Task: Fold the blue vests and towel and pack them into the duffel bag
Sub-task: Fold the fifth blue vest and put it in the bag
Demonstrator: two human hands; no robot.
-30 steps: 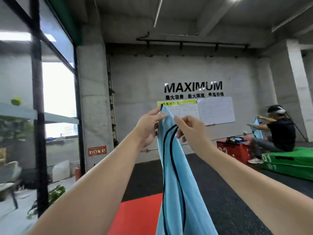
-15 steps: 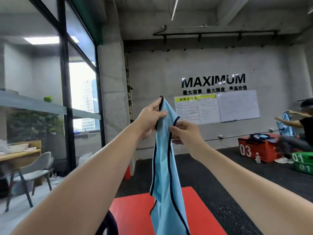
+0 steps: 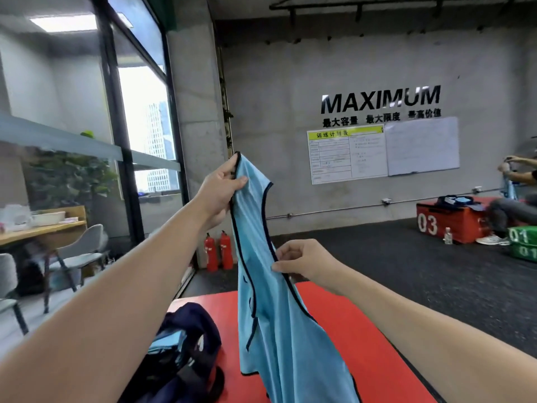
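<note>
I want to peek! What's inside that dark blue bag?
Inside the open navy duffel bag, light blue folded fabric shows, likely a vest or towel. The bag's sides and the left arm cover whatever lies deeper.

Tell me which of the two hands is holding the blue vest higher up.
The left hand, pinching the vest at its top strap. The right hand pinches the dark-trimmed edge lower down.

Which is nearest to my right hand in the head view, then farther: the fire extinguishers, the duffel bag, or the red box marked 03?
From the right hand:
1. Fire extinguishers, to its left by the pillar.
2. Duffel bag, lower left on the red mat.
3. Red box marked 03, far right across the floor.
</note>
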